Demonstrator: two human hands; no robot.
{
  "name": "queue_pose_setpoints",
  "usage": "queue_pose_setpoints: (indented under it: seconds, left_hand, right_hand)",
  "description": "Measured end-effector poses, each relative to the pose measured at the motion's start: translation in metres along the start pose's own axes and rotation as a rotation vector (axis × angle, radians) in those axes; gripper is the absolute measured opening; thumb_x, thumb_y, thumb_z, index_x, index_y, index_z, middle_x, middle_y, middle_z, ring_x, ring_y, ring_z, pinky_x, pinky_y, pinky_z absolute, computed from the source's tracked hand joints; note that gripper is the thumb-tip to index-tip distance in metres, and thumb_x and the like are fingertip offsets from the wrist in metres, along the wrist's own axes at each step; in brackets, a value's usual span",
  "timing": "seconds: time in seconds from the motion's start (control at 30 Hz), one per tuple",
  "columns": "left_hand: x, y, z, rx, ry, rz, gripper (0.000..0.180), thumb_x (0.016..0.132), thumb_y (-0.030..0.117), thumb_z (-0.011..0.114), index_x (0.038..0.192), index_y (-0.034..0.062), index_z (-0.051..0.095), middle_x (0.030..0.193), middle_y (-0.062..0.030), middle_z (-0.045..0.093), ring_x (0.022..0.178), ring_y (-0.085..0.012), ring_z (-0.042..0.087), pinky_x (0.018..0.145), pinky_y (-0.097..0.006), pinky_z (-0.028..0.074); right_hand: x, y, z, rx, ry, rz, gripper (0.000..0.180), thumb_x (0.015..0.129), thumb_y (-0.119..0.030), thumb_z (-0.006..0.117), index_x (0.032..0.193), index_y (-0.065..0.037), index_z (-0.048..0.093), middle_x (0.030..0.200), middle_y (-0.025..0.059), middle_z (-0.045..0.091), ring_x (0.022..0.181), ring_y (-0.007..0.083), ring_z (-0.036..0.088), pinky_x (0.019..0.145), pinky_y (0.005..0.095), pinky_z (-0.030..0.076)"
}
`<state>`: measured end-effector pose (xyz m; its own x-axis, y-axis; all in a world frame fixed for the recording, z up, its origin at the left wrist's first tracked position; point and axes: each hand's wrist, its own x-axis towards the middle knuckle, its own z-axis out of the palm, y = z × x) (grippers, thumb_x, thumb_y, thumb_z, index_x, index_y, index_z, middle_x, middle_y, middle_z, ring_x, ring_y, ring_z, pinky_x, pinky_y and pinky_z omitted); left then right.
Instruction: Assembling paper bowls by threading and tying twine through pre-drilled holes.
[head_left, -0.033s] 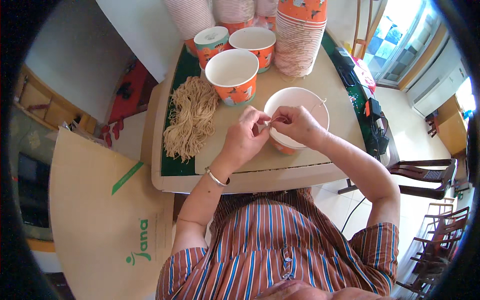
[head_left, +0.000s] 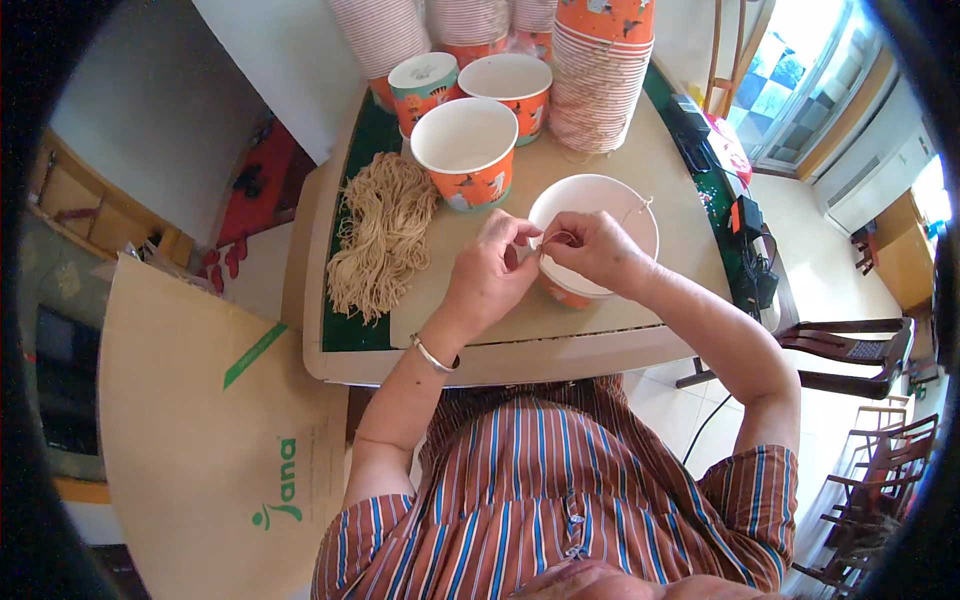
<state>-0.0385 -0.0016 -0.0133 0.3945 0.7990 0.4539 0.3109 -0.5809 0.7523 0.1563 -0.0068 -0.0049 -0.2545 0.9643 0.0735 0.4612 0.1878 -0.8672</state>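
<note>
Currently both hands meet over the near rim of a white-lined paper bowl [head_left: 600, 205] with an orange outside, which stands on the beige table top [head_left: 660, 150] just right of centre. Left hand [head_left: 490, 270]: thumb and forefinger pinched together at the bowl's 9 o'clock edge, closed on a thin pale string [head_left: 560, 238]; remaining fingers loosely curled. A metal bangle [head_left: 432, 355] sits on that wrist. Right hand [head_left: 595, 248]: lies across the bowl's 7 o'clock rim, fingertips pressed together on the same string, touching or nearly touching the left fingertips — the exact grip is too small to tell. A second short piece of string shows knotted at the bowl's 2 o'clock rim.

Surroundings, taken from the held bowl:
- 10 o'clock, near: an open orange cup [head_left: 465, 150], upright, empty as far as can be seen
- 11 o'clock, farther: another open orange cup [head_left: 505, 85], and beside it a cup with a lid [head_left: 422, 85]
- 12 o'clock, close: a tall stack of nested orange cups [head_left: 600, 80]; further stacks stand at the table's far edge
- 9 o'clock, well apart: a bundle of tan strings [head_left: 380, 235] lying partly on the green table border

A large cardboard sheet [head_left: 200, 420] leans at the table's left side; dark wooden chairs [head_left: 850, 350] stand to the right
</note>
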Motion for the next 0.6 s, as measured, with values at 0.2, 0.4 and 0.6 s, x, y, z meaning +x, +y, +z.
queue_pose_setpoints:
  seconds: [0.2, 0.4, 0.6]
  left_hand:
    - [0.001, -0.001, 0.001, 0.067, 0.060, 0.067, 0.020, 0.082, 0.005, 0.071, 0.100, 0.0076, 0.062, 0.094, -0.0061, 0.058, 0.066, -0.0177, 0.061, 0.067, -0.034, 0.048]
    - [0.000, 0.004, 0.001, 0.113, 0.055, 0.076, 0.019, 0.080, 0.006, 0.072, 0.096, 0.0096, 0.063, 0.094, -0.0048, 0.058, 0.063, -0.0193, 0.059, 0.072, -0.036, 0.046]
    - [-0.001, -0.002, -0.002, 0.151, 0.008, 0.117, 0.019, 0.080, 0.005, 0.070, 0.098, 0.0082, 0.064, 0.095, -0.0054, 0.058, 0.081, -0.0263, 0.061, 0.076, -0.039, 0.047]
  right_hand:
    - [-0.001, -0.008, -0.002, -0.060, -0.009, -0.017, 0.019, 0.083, -0.016, 0.067, 0.091, 0.001, 0.071, 0.079, 0.0161, 0.071, 0.072, 0.0195, 0.068, 0.069, 0.0348, 0.054]
    - [-0.003, -0.012, 0.000, -0.103, 0.047, -0.028, 0.021, 0.081, -0.017, 0.068, 0.091, 0.001, 0.071, 0.079, 0.0181, 0.070, 0.071, 0.0244, 0.070, 0.067, 0.0364, 0.054]
    - [-0.002, -0.019, -0.002, -0.170, 0.036, -0.005, 0.020, 0.080, -0.015, 0.068, 0.090, 0.002, 0.071, 0.079, 0.0191, 0.070, 0.072, 0.0270, 0.070, 0.067, 0.0377, 0.054]
